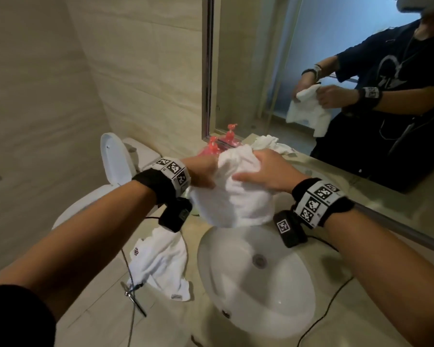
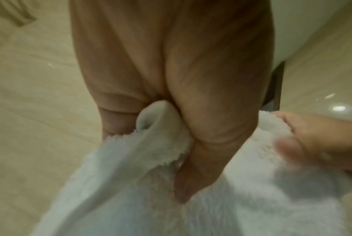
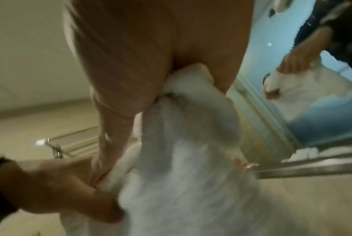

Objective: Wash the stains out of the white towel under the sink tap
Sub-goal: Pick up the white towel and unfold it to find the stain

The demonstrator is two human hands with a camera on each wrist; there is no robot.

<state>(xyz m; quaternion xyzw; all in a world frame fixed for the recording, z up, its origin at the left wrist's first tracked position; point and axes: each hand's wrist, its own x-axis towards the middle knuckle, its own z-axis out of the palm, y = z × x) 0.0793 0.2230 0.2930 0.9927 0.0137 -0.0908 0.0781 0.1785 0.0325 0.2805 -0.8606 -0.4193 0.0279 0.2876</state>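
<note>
A white towel (image 1: 238, 194) hangs bunched in the air above the far rim of the white oval sink basin (image 1: 281, 291). My left hand (image 1: 201, 171) grips its left side, with a fold squeezed in the fist (image 2: 161, 121). My right hand (image 1: 263, 171) clutches the top right of the towel (image 3: 187, 143), fingers curled into the cloth. The two hands are close together. The tap is hidden behind the towel. No stain shows on the visible cloth.
A second white towel (image 1: 161, 261) lies on the beige counter left of the basin. More white cloth (image 1: 268, 142) is heaped by the mirror (image 1: 336, 71). Red pump bottles (image 1: 213, 146) stand at the back, a toilet (image 1: 115, 159) is at the left, and cables (image 1: 331, 304) trail over the counter.
</note>
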